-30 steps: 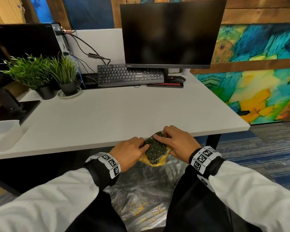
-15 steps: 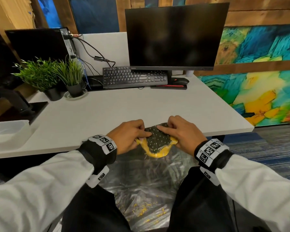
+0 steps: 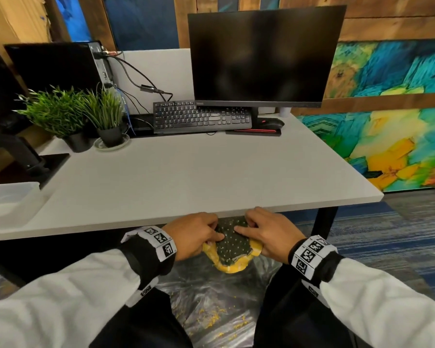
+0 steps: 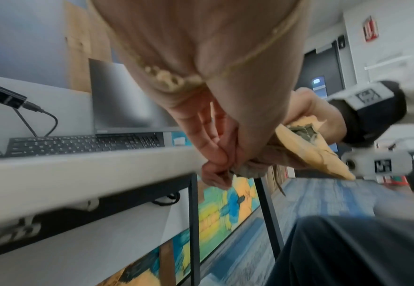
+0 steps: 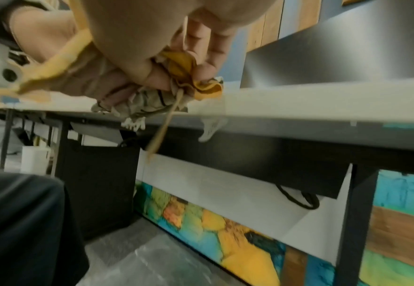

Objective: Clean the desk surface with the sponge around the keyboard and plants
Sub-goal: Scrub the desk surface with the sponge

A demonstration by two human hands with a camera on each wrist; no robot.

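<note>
A worn yellow sponge (image 3: 232, 249) with a dark dotted scrub face hangs just off the front edge of the white desk (image 3: 186, 177). Both hands hold it: my left hand (image 3: 195, 234) grips its left side, my right hand (image 3: 266, 232) its right side. In the left wrist view the sponge (image 4: 306, 147) bends between the curled fingers (image 4: 215, 154). The right wrist view shows crumpled sponge (image 5: 183, 63) squeezed in my right hand, frayed bits hanging. The black keyboard (image 3: 202, 116) lies at the back under the monitor. Two potted plants (image 3: 58, 114) (image 3: 106, 114) stand at the back left.
A dark monitor (image 3: 261, 56) stands at the back, a mouse (image 3: 271, 124) to the keyboard's right, a computer tower (image 3: 60, 69) behind the plants. A clear plastic bin (image 3: 8, 199) sits at the left edge. Plastic sheeting (image 3: 211, 310) with yellow crumbs lies below my hands.
Both hands, still holding the sponge, have drawn slightly back off the desk's front edge. The sponge looks more bent and squeezed between them.
</note>
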